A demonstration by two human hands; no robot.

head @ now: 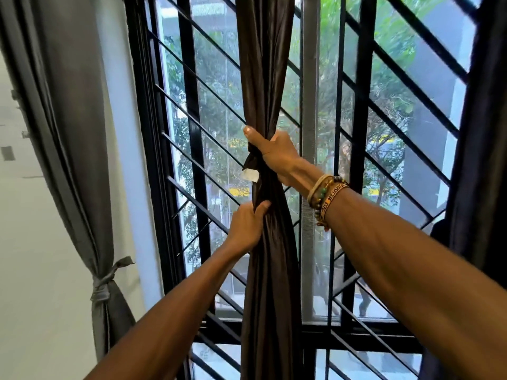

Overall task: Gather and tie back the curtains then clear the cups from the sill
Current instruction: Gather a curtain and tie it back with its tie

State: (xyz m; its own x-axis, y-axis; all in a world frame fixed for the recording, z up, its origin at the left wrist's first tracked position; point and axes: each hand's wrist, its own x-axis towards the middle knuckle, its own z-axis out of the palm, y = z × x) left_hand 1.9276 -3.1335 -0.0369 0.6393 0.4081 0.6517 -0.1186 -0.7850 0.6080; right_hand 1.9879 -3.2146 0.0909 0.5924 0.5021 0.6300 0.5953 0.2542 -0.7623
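Firmly, both hands [247,229] [277,152] round curtain [263,64]

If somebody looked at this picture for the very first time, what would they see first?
Probably the dark brown curtain bunched like a rope in the middle of the window, with the right hand gripping it higher up and the left hand gripping it lower down. Next come the colourful bracelets on the right wrist, and the grey curtain at the left, already tied back with a grey tie.
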